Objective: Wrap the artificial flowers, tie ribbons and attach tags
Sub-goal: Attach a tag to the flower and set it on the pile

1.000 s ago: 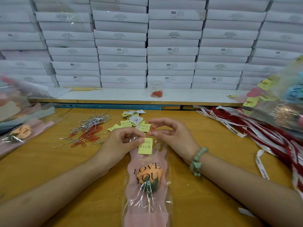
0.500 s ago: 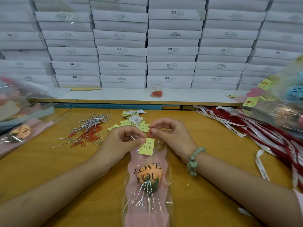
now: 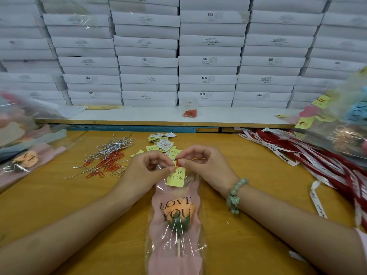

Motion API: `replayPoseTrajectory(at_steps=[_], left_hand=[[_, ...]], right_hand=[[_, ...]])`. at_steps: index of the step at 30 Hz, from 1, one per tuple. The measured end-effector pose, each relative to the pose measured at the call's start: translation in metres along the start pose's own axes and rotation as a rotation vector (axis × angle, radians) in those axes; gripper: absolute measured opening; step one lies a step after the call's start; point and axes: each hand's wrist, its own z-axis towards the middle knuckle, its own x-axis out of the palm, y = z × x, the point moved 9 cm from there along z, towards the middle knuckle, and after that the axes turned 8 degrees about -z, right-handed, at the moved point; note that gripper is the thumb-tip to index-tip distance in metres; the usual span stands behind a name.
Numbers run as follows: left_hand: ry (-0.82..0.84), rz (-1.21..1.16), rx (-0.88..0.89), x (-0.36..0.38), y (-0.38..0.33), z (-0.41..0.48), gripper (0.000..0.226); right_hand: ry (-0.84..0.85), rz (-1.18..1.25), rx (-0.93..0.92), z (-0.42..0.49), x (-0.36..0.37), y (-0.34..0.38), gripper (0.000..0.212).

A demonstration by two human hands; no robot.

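Right, the wrapped flower (image 3: 176,217) lies flat on the table (image 3: 59,205), stem toward the person, pink "LOVE YOU" sleeve under clear film. At its far end sits the yellow tag (image 3: 175,178), handwriting up. The left hand (image 3: 147,169) pinches the tag's top edge against the film, thumb and forefinger together. The right hand (image 3: 204,165) pinches a red paper clip (image 3: 177,164) right at that same edge. So this looks like the tagging step: wrapping done, no ribbon that I can see on this one.

Next, I'd say, the clip has to slide over tag and film together, which calls for a steady left pinch so the paper doesn't skew.

Moving outward: just beyond the flower, the loose tag pile (image 3: 161,144). To the flower's left, the heap of clips and silver ties (image 3: 107,157), then stacked sleeves (image 3: 23,147) farther left. To its right, ribbons (image 3: 297,153) well apart, within a reach. Bare wood on both sides of the flower gives the forearms room. Beyond it, the raised white shelf (image 3: 139,117) and the wall of boxes (image 3: 149,62) close things off.
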Motion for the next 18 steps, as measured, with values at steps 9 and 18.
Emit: replayPoseTrajectory(at_steps=[9,18], left_hand=[[0.004,-0.046,0.000,0.0001,0.0000,-0.0002,0.006],[-0.023,-0.089,-0.028,-0.0026,0.0032,-0.0005,0.007]], right_hand=[[0.048,-0.031,-0.025,0.0000,0.0048,0.0013,0.008],[0.069,-0.046,0.002,0.0011,0.0063,-0.0066,0.007]])
